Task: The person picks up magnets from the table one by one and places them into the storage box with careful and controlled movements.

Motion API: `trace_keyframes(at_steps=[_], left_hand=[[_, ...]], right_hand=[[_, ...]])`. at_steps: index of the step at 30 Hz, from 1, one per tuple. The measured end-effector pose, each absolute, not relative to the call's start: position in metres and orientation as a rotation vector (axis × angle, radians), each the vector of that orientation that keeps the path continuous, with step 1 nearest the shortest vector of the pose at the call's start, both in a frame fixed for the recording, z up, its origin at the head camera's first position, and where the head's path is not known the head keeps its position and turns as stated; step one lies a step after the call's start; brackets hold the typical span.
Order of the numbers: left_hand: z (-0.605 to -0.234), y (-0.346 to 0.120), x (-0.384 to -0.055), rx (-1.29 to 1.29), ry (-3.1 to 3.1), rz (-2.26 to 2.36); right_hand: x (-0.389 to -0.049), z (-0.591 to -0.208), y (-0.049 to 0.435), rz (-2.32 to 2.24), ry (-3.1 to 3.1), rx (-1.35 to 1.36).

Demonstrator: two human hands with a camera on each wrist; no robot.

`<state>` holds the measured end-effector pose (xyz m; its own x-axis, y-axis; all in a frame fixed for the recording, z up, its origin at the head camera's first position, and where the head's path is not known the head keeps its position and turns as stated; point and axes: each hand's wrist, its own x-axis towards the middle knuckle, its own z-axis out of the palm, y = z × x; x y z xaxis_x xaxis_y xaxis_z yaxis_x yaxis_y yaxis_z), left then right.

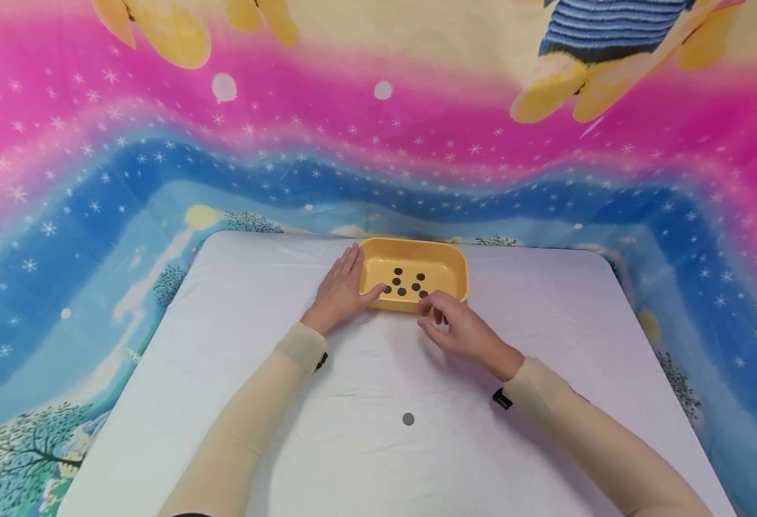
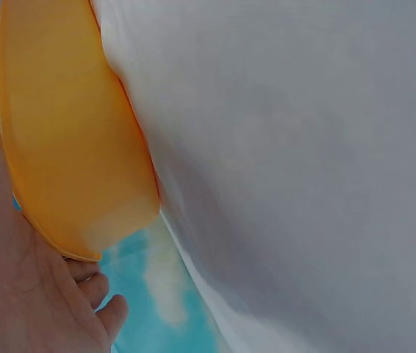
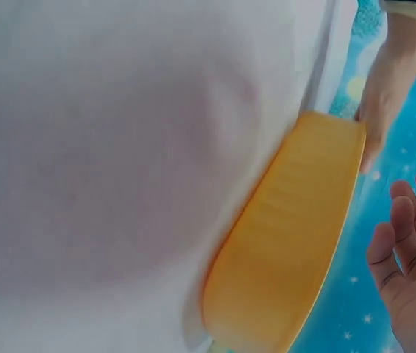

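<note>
A yellow plastic basin (image 1: 413,248) stands at the far edge of the table with several dark round discs (image 1: 420,276) on its floor. My left hand (image 1: 340,291) holds its left end, fingers along the outer wall and thumb over the front rim. Above the front right rim is my right hand (image 1: 459,332), its fingers loosely bent, thumb and index finger apart. Nothing shows between them. The right wrist view also has these bent right-hand fingers (image 3: 406,235) beside the basin's outer wall (image 3: 285,243). A lone grey disc (image 1: 408,418) lies on the table nearer the body.
White cloth covers the table (image 1: 353,459), with slight wrinkles. Behind and at both sides hangs a colourful printed fabric (image 1: 378,158), close against the table's far edge. The basin's back wall is next to that fabric.
</note>
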<state>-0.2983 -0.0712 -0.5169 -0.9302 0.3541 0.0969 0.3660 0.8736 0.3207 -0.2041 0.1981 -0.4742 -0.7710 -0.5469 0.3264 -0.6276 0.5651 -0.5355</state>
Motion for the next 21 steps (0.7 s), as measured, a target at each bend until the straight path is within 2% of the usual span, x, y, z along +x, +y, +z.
trace_keyframes(at_steps=[11,21], left_hand=[[-0.515,-0.071,-0.298,-0.568,-3.03,-0.52],[-0.515,-0.072,-0.298,-0.582,-3.007,-0.539]], right_hand=[[-0.173,-0.485,0.196,0.967,-2.776,1.037],[-0.159,-0.497,0.198,0.929,-2.883,1.093]])
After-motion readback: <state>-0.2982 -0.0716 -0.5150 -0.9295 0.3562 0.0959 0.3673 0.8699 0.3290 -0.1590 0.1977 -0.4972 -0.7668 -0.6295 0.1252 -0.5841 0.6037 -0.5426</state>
